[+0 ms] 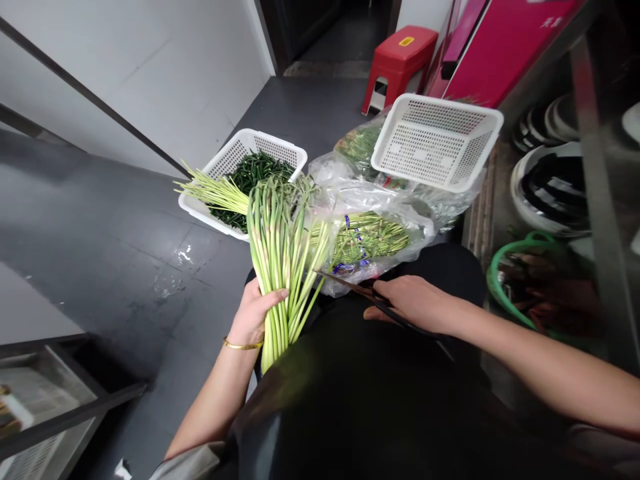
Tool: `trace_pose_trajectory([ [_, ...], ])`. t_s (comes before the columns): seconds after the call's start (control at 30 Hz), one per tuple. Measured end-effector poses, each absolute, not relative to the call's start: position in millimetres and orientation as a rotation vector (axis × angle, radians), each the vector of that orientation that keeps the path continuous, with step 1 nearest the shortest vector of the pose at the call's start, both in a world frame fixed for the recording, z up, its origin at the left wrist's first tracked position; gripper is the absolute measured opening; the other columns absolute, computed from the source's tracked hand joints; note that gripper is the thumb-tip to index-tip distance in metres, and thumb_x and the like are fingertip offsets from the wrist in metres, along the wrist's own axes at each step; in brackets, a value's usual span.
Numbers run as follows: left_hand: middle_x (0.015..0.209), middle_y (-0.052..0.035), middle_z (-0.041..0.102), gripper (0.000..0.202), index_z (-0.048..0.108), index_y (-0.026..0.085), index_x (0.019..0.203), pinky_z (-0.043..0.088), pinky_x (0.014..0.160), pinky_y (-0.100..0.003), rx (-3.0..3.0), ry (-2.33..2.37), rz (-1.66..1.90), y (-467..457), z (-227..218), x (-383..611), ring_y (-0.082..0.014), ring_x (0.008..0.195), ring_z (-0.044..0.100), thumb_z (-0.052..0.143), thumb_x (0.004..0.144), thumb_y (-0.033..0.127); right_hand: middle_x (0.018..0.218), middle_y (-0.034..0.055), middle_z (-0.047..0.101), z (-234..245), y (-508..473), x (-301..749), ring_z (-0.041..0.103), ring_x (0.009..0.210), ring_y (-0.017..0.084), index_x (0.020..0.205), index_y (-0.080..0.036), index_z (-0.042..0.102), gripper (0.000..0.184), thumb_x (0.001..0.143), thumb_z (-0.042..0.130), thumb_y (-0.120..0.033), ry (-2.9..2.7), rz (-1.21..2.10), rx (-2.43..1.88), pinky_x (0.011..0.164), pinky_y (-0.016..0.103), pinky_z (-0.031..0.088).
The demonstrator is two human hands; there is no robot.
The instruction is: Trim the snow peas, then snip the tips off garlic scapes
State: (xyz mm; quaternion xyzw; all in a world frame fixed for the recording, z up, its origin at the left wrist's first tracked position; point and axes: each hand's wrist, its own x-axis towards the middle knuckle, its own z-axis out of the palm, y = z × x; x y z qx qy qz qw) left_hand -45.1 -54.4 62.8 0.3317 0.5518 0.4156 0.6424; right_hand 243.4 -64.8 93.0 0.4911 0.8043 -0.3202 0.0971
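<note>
My left hand (pixel 253 312) is closed round a thick bundle of pale green garlic stalks (pixel 280 247), holding it upright over my lap. My right hand (pixel 407 300) grips a pair of dark scissors (pixel 350 287); the blades point left and reach the right side of the bundle. Just beyond the stalks stands a white basket (pixel 287 152) with dark green cut pieces and a few long stalks lying across its rim. A clear plastic bag (pixel 370 200) with more tied green stalks lies right of the bundle.
An empty white basket (pixel 436 140) rests tilted on further bags at the back right. A red stool (pixel 397 57) stands behind it, beside a pink box (pixel 500 47). Bowls and a green-rimmed basin (pixel 505 293) sit on the right. A metal rack (pixel 60 400) is at lower left.
</note>
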Motion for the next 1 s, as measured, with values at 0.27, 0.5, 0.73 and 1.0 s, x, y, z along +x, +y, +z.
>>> trace_pose_trajectory([
  [0.27, 0.094, -0.0077, 0.072, 0.041, 0.067, 0.014, 0.098, 0.056, 0.073, -0.032, 0.758, 1.244, 0.966, -55.2, 61.9, -50.4, -0.0213, 0.077, 0.069, 0.079, 0.058, 0.012, 0.075, 0.0093, 0.070, 86.1, -81.6, 247.4, 0.069, 0.074, 0.026, 0.081, -0.018, 0.057, 0.041, 0.089, 0.043, -0.055, 2.399, -0.965, 1.545, 0.055, 0.027, 0.035],
  [0.5, 0.090, -0.0084, 0.072, 0.037, 0.068, 0.013, 0.093, 0.057, 0.069, -0.032, 0.776, 1.242, 0.930, -56.0, 66.2, -46.8, -0.0225, 0.075, 0.069, 0.079, 0.057, 0.013, 0.084, 0.0110, 0.070, 100.6, -54.3, 245.2, 0.068, 0.079, 0.026, 0.089, -0.017, 0.056, 0.040, 0.091, 0.040, -0.054, 2.425, -0.845, 1.608, 0.061, 0.027, 0.040],
  [0.73, 0.088, -0.0072, 0.072, 0.037, 0.068, 0.013, 0.093, 0.058, 0.067, -0.030, 0.776, 1.231, 0.930, -58.1, 64.9, -51.8, -0.0219, 0.074, 0.069, 0.078, 0.057, 0.013, 0.076, 0.0107, 0.069, 99.0, -48.5, 244.2, 0.067, 0.072, 0.025, 0.082, -0.017, 0.060, 0.048, 0.087, 0.043, -0.062, 2.499, -0.825, 1.578, 0.058, 0.026, 0.038],
  [1.0, 0.073, -0.0045, 0.069, 0.037, 0.064, 0.016, 0.085, 0.059, 0.060, -0.032, 0.667, 1.276, 1.052, -60.7, 66.9, -68.5, -0.0231, 0.067, 0.069, 0.077, 0.051, 0.015, 0.079, 0.0068, 0.067, 88.3, -54.8, 271.6, 0.063, 0.070, 0.020, 0.083, -0.018, 0.060, 0.044, 0.094, 0.032, -0.049, 2.541, -1.281, 1.606, 0.061, 0.026, 0.041],
])
